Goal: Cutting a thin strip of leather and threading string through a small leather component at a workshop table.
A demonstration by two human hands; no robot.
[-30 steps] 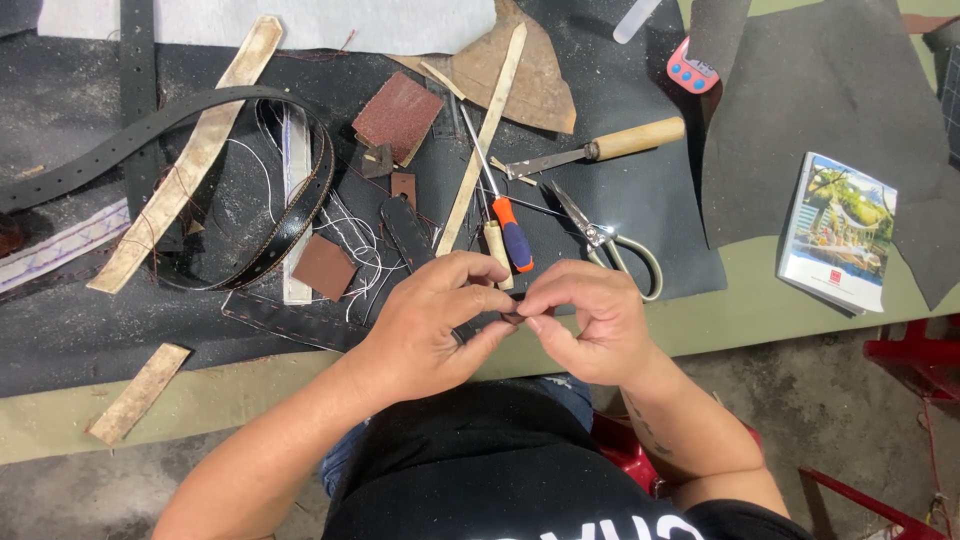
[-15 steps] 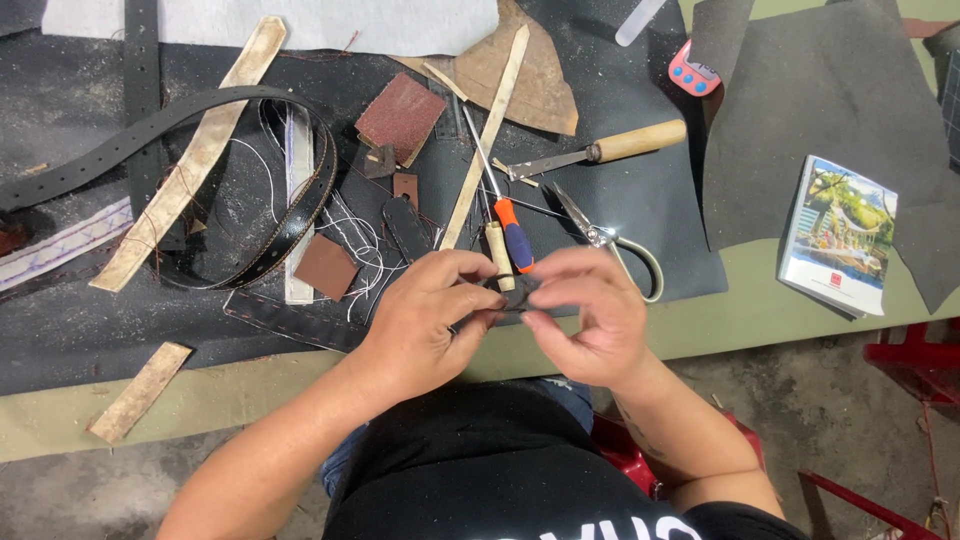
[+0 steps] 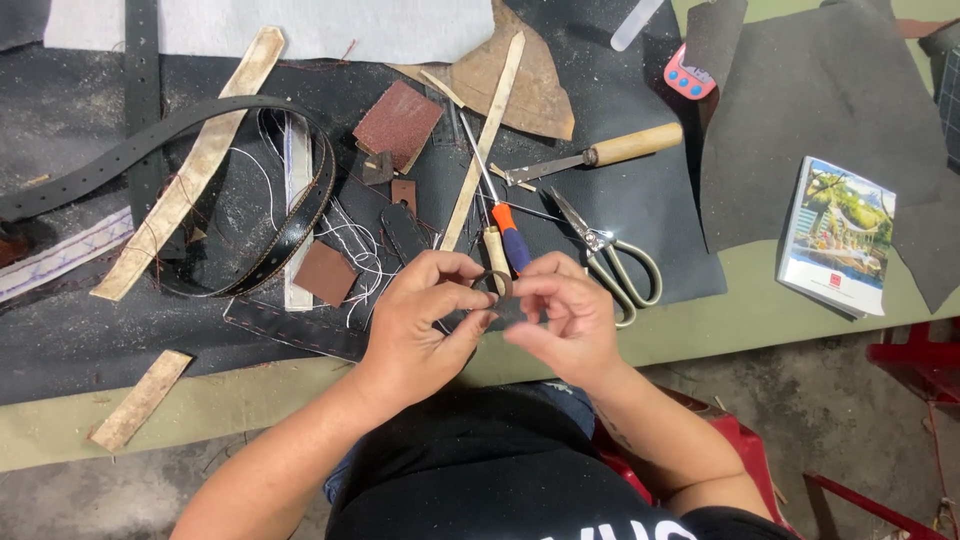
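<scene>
The left hand (image 3: 425, 320) and right hand (image 3: 560, 315) meet over the table's near edge, both pinching a small dark leather loop (image 3: 491, 284) between thumbs and fingertips. A dark strip (image 3: 500, 315) runs under the fingers between the hands. Just beyond the loop lie a screwdriver (image 3: 505, 225) and a pale strip (image 3: 485, 140); scissors (image 3: 610, 255) sit right of the hands. Farther out, a black belt (image 3: 290, 225) curls at left, and a knife (image 3: 600, 155) and booklet (image 3: 838, 235) lie at right

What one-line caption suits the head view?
Both hands, left hand and right hand, pinch a small dark leather loop above a workbench strewn with scissors and belts.
</scene>
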